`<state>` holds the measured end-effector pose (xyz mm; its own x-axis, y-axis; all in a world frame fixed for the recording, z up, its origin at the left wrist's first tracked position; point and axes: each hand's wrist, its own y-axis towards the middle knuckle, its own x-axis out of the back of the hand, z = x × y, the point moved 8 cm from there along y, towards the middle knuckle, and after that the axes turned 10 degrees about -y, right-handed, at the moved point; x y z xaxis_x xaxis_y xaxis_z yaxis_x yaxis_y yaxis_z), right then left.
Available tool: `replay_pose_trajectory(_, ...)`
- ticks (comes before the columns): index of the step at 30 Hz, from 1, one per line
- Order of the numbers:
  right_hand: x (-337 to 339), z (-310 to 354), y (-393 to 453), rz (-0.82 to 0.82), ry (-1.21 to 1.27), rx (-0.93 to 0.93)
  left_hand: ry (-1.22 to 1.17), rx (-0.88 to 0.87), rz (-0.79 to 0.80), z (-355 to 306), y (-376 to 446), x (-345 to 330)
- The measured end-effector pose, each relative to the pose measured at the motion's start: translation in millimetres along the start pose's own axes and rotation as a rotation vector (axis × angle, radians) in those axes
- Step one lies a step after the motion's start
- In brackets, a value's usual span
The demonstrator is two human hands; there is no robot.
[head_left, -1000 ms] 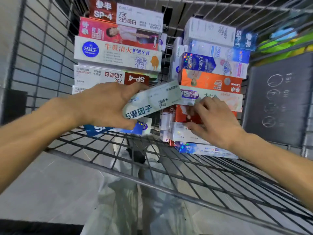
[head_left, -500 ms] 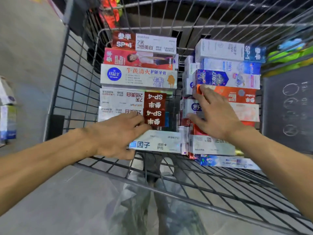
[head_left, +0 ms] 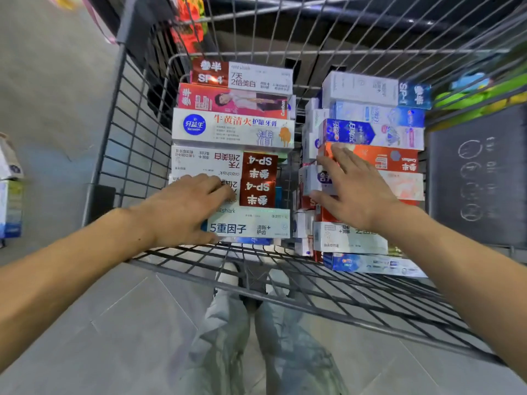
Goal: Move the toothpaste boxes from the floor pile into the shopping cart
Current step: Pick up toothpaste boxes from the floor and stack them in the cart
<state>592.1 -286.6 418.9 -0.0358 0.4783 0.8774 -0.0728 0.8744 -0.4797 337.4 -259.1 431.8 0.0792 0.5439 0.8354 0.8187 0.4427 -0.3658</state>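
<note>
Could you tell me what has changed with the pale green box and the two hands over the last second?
The left hand carried the pale green box down from mid-air to the foot of the left stack, where it now rests on it. The right hand rose and lies flat against the right stack. Both stacks kept their order.

Lying flat in two stacks inside the wire shopping cart [head_left: 137,155], printed sides facing out. Left stack [head_left: 232,129]: red-and-white boxes, a white one with a blue badge, a pale box marked "5重因子" [head_left: 251,226] near the bottom. Right stack [head_left: 373,132]: white, blue, orange boxes. More boxes, apparently, at the blurred left edge [head_left: 10,195].
</note>
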Motion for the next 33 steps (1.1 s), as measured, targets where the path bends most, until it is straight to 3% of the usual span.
replay_pose_trajectory(4,31.2,9.2,-15.9,0.005,-0.026,0.006,0.0,0.129,-0.022,0.2,-17.3,36.8)
replay_pose_trajectory(10,157.1,49.6,-66.5,-0.116,-0.075,0.022,0.093,0.31,-0.293,-14.0,-94.8,169.1)
replay_pose_trajectory(16,310.5,139.9,-112.4,-0.331,-0.146,0.185,0.151,0.602,-0.521,-45.5,-222.6,279.0)
replay_pose_trajectory(21,409.8,241.4,-124.5,-0.471,-0.263,0.295,0.155,0.79,-0.729,-27.0,-334.9,337.2)
replay_pose_trajectory(26,472.0,388.0,-116.4,-0.655,-0.241,0.474,0.151,0.983,-0.859,16.4,-473.9,338.1)
replay_pose_trajectory(33,471.0,627.7,-129.7,-0.624,-0.298,0.669,0.065,1.307,-0.84,83.8,-685.4,265.6)
